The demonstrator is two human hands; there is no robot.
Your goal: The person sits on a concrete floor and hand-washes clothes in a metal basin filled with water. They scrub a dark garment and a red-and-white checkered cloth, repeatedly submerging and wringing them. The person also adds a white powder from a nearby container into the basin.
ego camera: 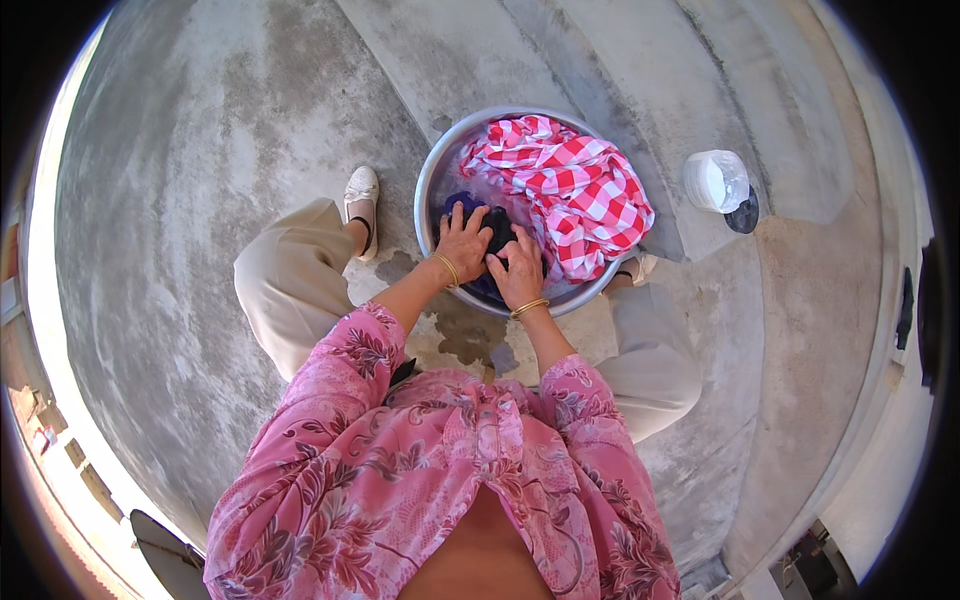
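Observation:
A round metal basin (433, 161) stands on the floor before me, with sudsy water inside. Dark wet cloth (498, 227), black and navy, lies in its near left part. On that cloth rests my left hand (463, 244), fingers spread and pointing away from me. My right hand (519, 270) is beside it, fingers bent against the dark cloth, its fingertips partly hidden. Whether either hand grips the cloth is not clear. Red and white checked fabric (574, 180) is heaped along the far and right side of the basin, close to my right hand and bulging over the rim.
A translucent plastic container (716, 181) stands right of the basin, beside a small dark object (742, 213). My shoe (361, 195) is left of the basin; my other foot (637, 268) is against its right side. The concrete floor (225, 135) has a wet patch (469, 330) near me.

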